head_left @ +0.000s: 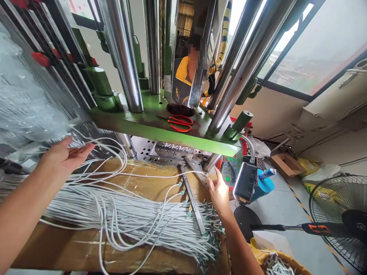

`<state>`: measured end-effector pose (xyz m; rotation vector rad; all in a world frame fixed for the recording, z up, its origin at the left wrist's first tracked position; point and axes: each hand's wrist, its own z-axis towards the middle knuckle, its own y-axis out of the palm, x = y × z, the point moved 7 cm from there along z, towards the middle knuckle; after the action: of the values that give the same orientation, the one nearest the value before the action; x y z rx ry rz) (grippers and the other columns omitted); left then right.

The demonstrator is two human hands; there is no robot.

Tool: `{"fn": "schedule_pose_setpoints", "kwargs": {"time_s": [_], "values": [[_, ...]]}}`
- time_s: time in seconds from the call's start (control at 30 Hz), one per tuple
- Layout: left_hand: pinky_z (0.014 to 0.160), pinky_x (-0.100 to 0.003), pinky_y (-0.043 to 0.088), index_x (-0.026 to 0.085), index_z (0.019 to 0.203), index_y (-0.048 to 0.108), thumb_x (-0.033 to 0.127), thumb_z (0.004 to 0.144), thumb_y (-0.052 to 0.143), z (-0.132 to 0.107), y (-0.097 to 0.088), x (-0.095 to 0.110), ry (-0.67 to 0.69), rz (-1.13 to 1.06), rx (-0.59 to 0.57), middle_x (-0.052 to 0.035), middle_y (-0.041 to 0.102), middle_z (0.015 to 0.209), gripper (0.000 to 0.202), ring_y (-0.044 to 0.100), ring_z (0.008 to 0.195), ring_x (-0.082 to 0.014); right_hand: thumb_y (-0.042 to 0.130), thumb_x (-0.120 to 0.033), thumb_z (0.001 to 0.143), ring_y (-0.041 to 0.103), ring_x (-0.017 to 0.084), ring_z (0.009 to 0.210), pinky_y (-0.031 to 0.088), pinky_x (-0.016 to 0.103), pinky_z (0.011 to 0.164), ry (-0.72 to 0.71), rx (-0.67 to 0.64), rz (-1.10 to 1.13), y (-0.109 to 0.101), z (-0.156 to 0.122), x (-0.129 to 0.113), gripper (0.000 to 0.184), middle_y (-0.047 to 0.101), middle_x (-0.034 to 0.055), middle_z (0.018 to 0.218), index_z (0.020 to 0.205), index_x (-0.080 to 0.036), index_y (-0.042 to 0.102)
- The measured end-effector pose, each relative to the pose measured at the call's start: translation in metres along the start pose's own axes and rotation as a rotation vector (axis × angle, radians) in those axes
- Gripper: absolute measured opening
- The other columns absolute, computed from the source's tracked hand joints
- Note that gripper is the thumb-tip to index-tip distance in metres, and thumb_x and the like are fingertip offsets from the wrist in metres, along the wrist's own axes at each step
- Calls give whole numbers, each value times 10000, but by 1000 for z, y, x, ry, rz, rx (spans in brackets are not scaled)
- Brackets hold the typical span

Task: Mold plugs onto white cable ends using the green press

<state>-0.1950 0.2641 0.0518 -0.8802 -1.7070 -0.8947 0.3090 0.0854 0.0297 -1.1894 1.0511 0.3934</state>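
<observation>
A big bundle of white cables [129, 217] sprawls across the brown-wrapped bench [57, 248], plug ends fanned to the right beside a metal strip [193, 200]; the left hand [64, 156] lies flat and spread on the far-left loops, gripping nothing; the right hand [219, 191] pinches one cable's tip at the far right, near the mould plate [172, 151]. Most cables lie loose on the bench, so by my reckoning nearly all the pile is left; above, red scissors [180, 123] rest on the green press platen [160, 128], a fan [341, 217] at the right.
</observation>
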Motion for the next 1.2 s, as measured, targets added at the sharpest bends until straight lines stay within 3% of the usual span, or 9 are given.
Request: {"fn": "schedule_pose_setpoints", "kwargs": {"time_s": [0.1, 0.17, 0.33, 0.43, 0.63, 0.77, 0.9, 1.07, 1.2], "values": [[648, -344, 504, 197, 743, 442, 287, 939, 355, -27, -4, -21, -118, -61, 75, 31, 582, 603, 233, 638, 648, -138, 588, -407, 763, 552, 185, 592, 404, 290, 609, -47, -162, -145, 6, -36, -8, 306, 579, 3, 604, 954, -195, 697], [676, -319, 496, 228, 835, 504, 344, 873, 481, -63, 15, -28, 68, -37, -27, 35, 623, 687, 125, 627, 706, -140, 625, -338, 725, 602, 193, 673, 410, 274, 626, -62, -307, -297, 17, -61, -10, 206, 643, 30, 727, 865, -215, 713], [623, -268, 446, 188, 902, 661, 378, 717, 675, -177, 129, -90, 138, 502, -930, -22, 668, 818, 266, 595, 710, -171, 480, -180, 783, 649, 243, 899, 449, 301, 750, -17, -421, -728, 32, -86, -9, 323, 662, 104, 1006, 1063, -175, 642], [542, -235, 329, 165, 777, 658, 263, 727, 602, -212, 167, -111, 303, 791, -1141, 20, 593, 658, 123, 494, 586, -123, 416, -180, 820, 649, 242, 900, 462, 317, 790, 24, -405, -594, 27, -88, -12, 384, 682, 108, 975, 1167, -137, 575], [536, -235, 329, 149, 684, 677, 262, 765, 557, -238, 178, -128, 281, 793, -1176, 15, 585, 581, 183, 517, 585, -133, 567, -334, 795, 653, 231, 891, 504, 298, 812, 107, -505, -165, -4, -112, -20, 570, 709, 92, 1017, 1319, -114, 513], [740, -273, 510, 189, 996, 710, 302, 698, 672, -242, 162, -127, 208, 617, -1101, -66, 683, 1088, 320, 637, 914, -221, 635, -367, 769, 556, 297, 1188, 436, 356, 1004, 145, -540, -62, -21, -131, -24, 583, 639, 108, 1259, 1299, -132, 572], [1000, -381, 480, 258, 1264, 588, 379, 634, 767, -225, 141, -119, 170, 591, -1081, -84, 364, 1509, 666, 528, 1230, -297, 670, -315, 736, 596, 270, 1108, 469, 330, 953, 133, -617, 25, -10, -133, -39, 596, 665, 73, 1209, 1304, -159, 580], [1082, -414, 405, 292, 1210, 638, 520, 701, 709, -168, 128, -90, 455, 743, -918, -58, 373, 1506, 562, 502, 1262, -311, 728, -323, 709, 565, 130, 620, 465, 232, 592, 72, -595, 18, 27, -82, -55, 584, 657, -35, 719, 1267, -200, 609], [1121, -404, 348, 233, 1124, 674, 506, 698, 696, -119, 144, -61, 758, 705, -597, -82, 494, 1399, 506, 503, 1253, -285, 745, -361, 713, 649, 191, 851, 502, 311, 798, -227, -387, -163, 50, -1, -74, 556, 720, 29, 977, 1244, -250, 624]]}}
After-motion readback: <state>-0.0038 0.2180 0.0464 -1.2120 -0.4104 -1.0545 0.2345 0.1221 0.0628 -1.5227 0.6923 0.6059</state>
